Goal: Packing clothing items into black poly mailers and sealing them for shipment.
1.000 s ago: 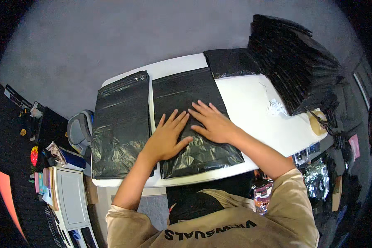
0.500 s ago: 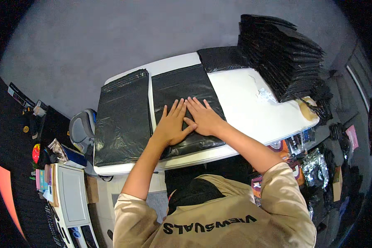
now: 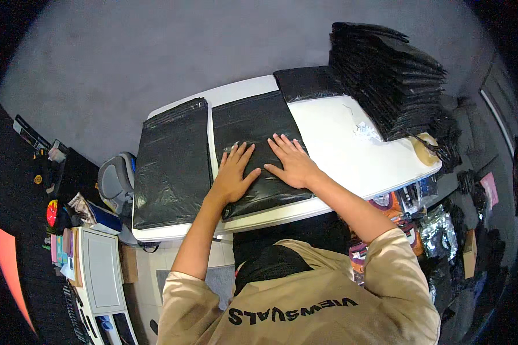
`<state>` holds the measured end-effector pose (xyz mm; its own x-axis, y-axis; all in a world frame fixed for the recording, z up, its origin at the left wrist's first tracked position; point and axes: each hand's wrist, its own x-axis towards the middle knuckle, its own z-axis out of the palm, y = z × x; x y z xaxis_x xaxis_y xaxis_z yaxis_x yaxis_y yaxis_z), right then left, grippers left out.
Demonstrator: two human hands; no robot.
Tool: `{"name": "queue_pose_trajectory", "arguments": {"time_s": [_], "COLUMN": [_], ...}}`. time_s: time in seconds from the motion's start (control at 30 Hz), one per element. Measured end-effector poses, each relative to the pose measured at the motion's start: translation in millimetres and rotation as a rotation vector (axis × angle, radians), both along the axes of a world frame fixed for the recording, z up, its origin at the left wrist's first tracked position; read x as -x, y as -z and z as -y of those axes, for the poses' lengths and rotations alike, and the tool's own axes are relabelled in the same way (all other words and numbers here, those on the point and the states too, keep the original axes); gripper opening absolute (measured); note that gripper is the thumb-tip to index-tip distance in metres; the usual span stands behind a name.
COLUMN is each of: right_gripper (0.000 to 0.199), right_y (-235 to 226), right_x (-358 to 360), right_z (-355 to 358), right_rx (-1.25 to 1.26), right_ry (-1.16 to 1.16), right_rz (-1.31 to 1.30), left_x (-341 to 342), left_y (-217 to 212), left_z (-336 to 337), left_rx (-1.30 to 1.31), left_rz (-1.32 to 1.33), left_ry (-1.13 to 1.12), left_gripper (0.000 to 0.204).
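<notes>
Both of my palms press flat on a black plastic mailing bag point(image 3: 253, 118) that lies on the white table point(image 3: 345, 155). My left hand point(image 3: 233, 175) rests on its left half, fingers spread and pointing away from me. On its right half lies my right hand point(image 3: 294, 164), also open, its thumb stretched toward the left one. A gap separates the two hands. Just left of this bag sits a flat stack of similar black bags point(image 3: 172, 167), with shiny creases near its lower end.
A tall leaning pile of black bags point(image 3: 385, 80) stands at the table's far right, beside another flat black bag point(image 3: 308, 83). A roll of tape point(image 3: 425, 150) is at the right corner. Left of the table are a grey chair point(image 3: 116, 178) and a white cabinet point(image 3: 99, 270).
My hands, close together with thumbs crossing before, have moved apart across the bag: the left slightly left, the right slightly right. The bag stays in place.
</notes>
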<state>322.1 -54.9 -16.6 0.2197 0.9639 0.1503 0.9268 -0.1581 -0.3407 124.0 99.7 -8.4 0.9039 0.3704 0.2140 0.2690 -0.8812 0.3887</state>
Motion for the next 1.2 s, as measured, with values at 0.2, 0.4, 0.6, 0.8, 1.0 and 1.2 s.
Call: {"name": "queue_pose_trajectory", "arguments": {"time_s": [0.2, 0.4, 0.6, 0.8, 1.0, 1.2], "right_gripper": [0.092, 0.095, 0.085, 0.085, 0.076, 0.057], "right_y": [3.1, 1.3, -17.8, -9.9, -8.9, -12.4], "right_x": [-11.8, -21.7, 13.3, 23.3, -0.4, -57.7], "right_z": [17.2, 26.2, 12.6, 4.9, 14.5, -59.5], "right_rx": [0.079, 0.116, -0.010, 0.023, -0.050, -0.269], "right_ry": [0.136, 0.172, 0.033, -0.056, -0.095, -0.102], "right_rz": [0.060, 0.089, 0.114, -0.015, -0.026, -0.125], "left_x": [5.9, 11.4, 4.1, 6.4, 6.3, -46.4], "left_y": [-7.0, -14.4, -22.6, -16.3, -23.9, -22.1], "left_z": [5.4, 6.7, 24.7, 29.5, 10.4, -75.7], "left_rx": [0.007, -0.007, -0.280, -0.112, -0.145, -0.046], "left_rz": [-0.085, -0.120, -0.064, -0.077, 0.013, 0.154], "left_ry": [-0.059, -0.125, 0.027, 0.015, 0.018, -0.014], "left_gripper": [0.074, 0.080, 0.089, 0.090, 0.071, 0.044]}}
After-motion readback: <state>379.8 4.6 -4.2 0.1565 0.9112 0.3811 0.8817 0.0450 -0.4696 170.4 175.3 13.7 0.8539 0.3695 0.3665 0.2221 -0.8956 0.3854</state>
